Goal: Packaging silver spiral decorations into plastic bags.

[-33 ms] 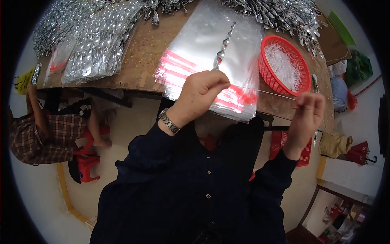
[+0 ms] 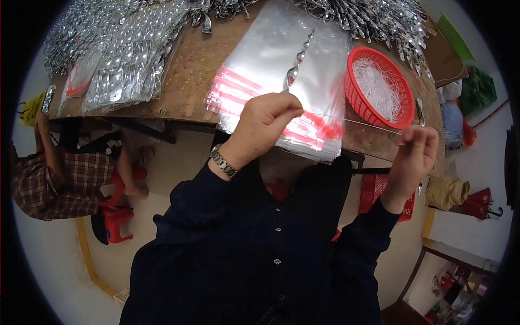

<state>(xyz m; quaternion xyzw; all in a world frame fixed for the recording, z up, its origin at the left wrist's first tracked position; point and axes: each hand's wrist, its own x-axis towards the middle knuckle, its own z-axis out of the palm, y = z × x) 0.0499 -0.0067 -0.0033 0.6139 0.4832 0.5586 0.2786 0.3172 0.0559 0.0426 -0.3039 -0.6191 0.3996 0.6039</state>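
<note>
My left hand (image 2: 262,123), with a metal watch on its wrist, is closed in a pinch above a stack of clear plastic bags (image 2: 319,54) with red-striped edges. From its fingers a silver twisted spiral strip (image 2: 293,72) stretches away over the bags; the strip's near end is hidden by the hand. A thin clear thread (image 2: 355,121) runs taut from that pinch to my right hand (image 2: 415,154). That hand is closed on the thread beyond the table's front edge, to the right of the bags.
A red plastic basket (image 2: 362,103) holding loose white threads (image 2: 376,86) stands right of the bags. Silver spirals (image 2: 374,19) are heaped at the back; bagged ones (image 2: 132,65) lie left. A person (image 2: 65,176) sits at the left. A red crate (image 2: 374,189) is below the table.
My right hand has shifted slightly right and down, and my left hand slightly left. The thread stays stretched between them, and the spiral's near end has moved a little left.
</note>
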